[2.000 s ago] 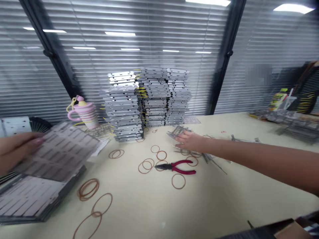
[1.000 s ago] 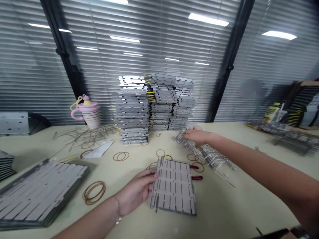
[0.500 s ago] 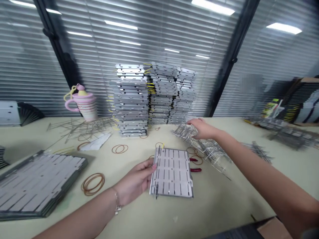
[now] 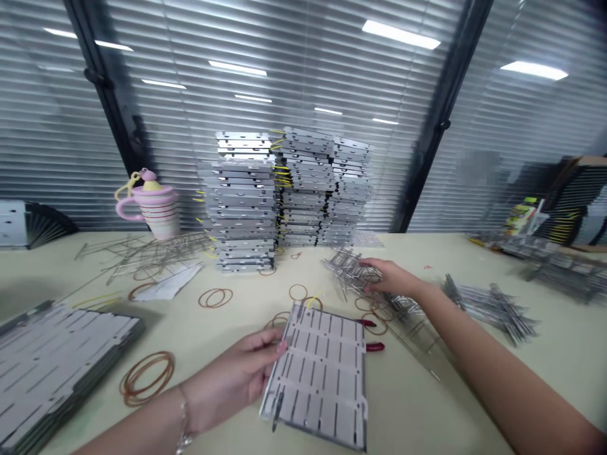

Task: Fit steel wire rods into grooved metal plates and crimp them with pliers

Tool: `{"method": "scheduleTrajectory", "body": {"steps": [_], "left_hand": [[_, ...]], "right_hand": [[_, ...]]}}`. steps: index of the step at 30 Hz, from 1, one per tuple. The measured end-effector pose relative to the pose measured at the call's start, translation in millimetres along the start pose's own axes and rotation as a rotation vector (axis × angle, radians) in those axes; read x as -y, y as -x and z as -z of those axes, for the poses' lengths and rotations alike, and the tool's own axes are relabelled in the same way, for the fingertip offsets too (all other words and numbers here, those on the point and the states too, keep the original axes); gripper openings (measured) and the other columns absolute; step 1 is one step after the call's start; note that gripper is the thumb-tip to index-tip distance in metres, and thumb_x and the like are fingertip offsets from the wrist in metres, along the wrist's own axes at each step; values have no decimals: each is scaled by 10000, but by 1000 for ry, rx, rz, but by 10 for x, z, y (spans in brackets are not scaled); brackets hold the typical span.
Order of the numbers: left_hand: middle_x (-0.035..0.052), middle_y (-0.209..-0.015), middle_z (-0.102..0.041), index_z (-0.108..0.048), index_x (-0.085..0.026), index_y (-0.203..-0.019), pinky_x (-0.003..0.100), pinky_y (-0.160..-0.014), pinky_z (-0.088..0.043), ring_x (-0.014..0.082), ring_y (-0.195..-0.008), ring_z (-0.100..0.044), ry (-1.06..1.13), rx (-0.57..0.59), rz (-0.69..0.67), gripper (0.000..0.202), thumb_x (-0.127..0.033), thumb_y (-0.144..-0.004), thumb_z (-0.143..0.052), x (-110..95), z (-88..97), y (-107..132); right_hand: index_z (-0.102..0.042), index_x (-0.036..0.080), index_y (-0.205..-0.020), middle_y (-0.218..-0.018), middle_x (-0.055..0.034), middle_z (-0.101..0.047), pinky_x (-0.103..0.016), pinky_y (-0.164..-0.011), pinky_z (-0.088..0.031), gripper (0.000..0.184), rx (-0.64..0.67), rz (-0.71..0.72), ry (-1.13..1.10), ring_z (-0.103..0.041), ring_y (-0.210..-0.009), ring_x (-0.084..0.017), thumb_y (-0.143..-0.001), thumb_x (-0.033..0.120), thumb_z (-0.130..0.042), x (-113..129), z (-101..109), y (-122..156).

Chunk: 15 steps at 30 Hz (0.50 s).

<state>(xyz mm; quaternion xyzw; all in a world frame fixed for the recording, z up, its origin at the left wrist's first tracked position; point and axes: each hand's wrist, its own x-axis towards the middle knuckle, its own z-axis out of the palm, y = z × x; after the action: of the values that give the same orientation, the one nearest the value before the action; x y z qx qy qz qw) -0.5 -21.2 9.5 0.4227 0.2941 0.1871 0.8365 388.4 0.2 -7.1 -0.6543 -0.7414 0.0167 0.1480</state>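
Observation:
My left hand [image 4: 237, 376] grips the left edge of a flat pale panel [image 4: 320, 379] with rows of dark slots, thumb on top. The panel is tilted above the table, and a dark clip-like piece shows at its lower left corner. My right hand [image 4: 391, 278] is in a tangled heap of thin metal rods [image 4: 348, 268], its thumb and forefinger curled around some of them. How many rods it pinches is hidden. Behind the panel, red-handled pliers [image 4: 374, 347] stick out on the right.
Tall stacks of grey panels [image 4: 241, 215] stand at the back. More slotted panels [image 4: 61, 366] lie at left, near brown rubber bands [image 4: 148, 378]. A pink striped cup [image 4: 159, 212] stands behind loose rods [image 4: 161, 253]. Another rod bundle [image 4: 493, 306] lies at right.
The view has shifted, and the panel in my left hand appears nearer and lower. My right hand has drawn slightly back toward me within the rod heap.

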Motion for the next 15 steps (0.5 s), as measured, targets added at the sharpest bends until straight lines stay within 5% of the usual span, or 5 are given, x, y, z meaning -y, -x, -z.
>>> {"method": "scheduleTrajectory", "body": {"steps": [6,10,15], "left_hand": [[86,-1060,-688,-657,-156,-1069,344,-939,-419,218,-1006,-624,20,3,12,279,-206,-796,-689,-22,13,-10],[94,-1094,-678,-635,-159,-1115,356,-944,-424,221,-1020,-619,16,15,0,307,-204,-814,-671,-10,21,-1],[83,-1148,-654,-563,-207,-1234,306,-877,-462,204,-1036,-611,9,-80,-135,433,-220,-815,-673,-14,30,-7]], "right_hand": [[-363,203,-1392,-1235,-90,-600,-413,-1020,-375,804,-122,-39,-6,-525,-1164,-272,-703,432,-709,-2,49,22],[-460,202,-1317,-1171,-100,-632,-505,-1057,-298,734,-234,-97,-10,-518,-1161,-315,-680,461,-718,34,143,30],[-422,136,-1328,-1198,-170,-593,-459,-865,-483,700,-457,-229,-93,-577,-1062,-316,-791,567,-548,363,312,59]]}}
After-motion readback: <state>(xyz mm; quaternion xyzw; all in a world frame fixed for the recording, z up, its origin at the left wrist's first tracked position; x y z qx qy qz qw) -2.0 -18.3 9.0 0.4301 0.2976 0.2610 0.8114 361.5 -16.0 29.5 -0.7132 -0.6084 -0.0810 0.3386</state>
